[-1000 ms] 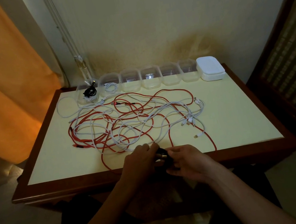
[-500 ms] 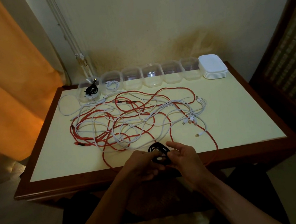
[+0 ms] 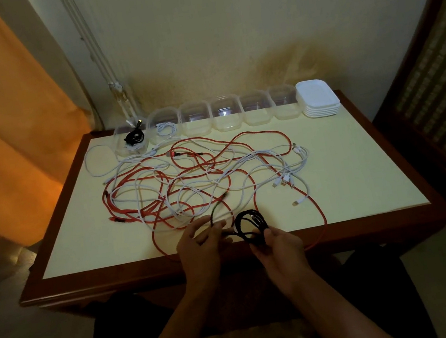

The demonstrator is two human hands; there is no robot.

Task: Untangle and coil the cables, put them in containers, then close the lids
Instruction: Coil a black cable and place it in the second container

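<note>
Down at the near edge of the surface (image 3: pixel 363 175), the right hand (image 3: pixel 282 247) has its fingers curled round the lower side of a coiled black cable (image 3: pixel 250 223), holding the coil upright so that its loops stand on edge and its open ring faces roughly toward the camera. A loose tail of that same cable runs left from the coil, then bends up and away toward the wall, its long axis slanting to the far right, ending at a small plug (too dim to tell the type). The left hand (image 3: pixel 199 245) sits just left of the coil with fingers spread and only loosely bent; its fingertips touch the tail, but whether the grip there actually pinches it I cannot tell.

Beyond the coil, toward the wall, lies the tangle of red cables (image 3: pixel 240 137) and white cables (image 3: pixel 143 187), looped over one another across the middle of the surface. One red strand sweeps right of the coil and hangs over the near edge. Farther still, against the wall, stands a row of clear containers (image 3: pixel 226 112). The leftmost one (image 3: pixel 130 138) holds a black coil, the next one (image 3: pixel 164 125) a white coil. Right of the row, touching its last container, is a stack of white lids (image 3: pixel 318 95).
</note>
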